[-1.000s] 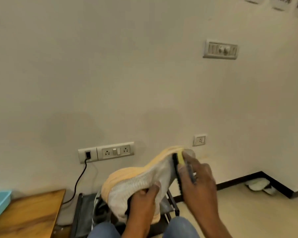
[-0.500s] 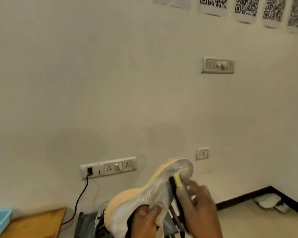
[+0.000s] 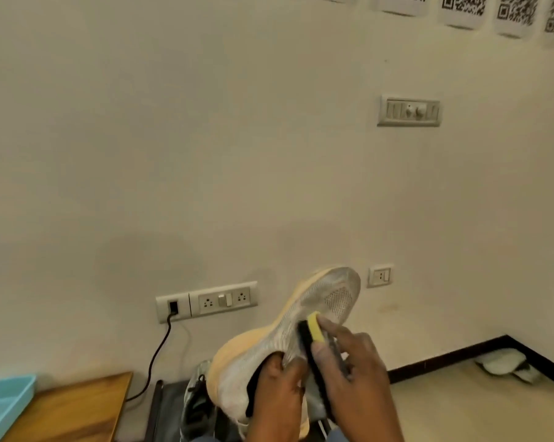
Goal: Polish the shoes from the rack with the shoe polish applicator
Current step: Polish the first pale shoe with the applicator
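Note:
A white mesh sneaker (image 3: 320, 306) with a pale orange sole is held up in front of the wall, toe pointing up and to the right. My left hand (image 3: 277, 395) grips it at the heel opening, fingers inside the collar. My right hand (image 3: 352, 368) holds the shoe polish applicator (image 3: 312, 333), a black pad with a yellow top, pressed against the sneaker's side just below the toe. Below the hands stands the dark shoe rack (image 3: 160, 409), with a dark shoe (image 3: 196, 406) on it.
A wooden table (image 3: 74, 406) with a light blue tray (image 3: 4, 400) stands at the lower left. A black cable (image 3: 156, 355) runs from the wall socket (image 3: 205, 301) down behind the rack. Pale footwear (image 3: 505, 365) lies on the floor in the right corner.
The view has tilted upward, so hands and sneaker sit lower in frame. The applicator has slid from the toe tip back along the sneaker's side toward the middle.

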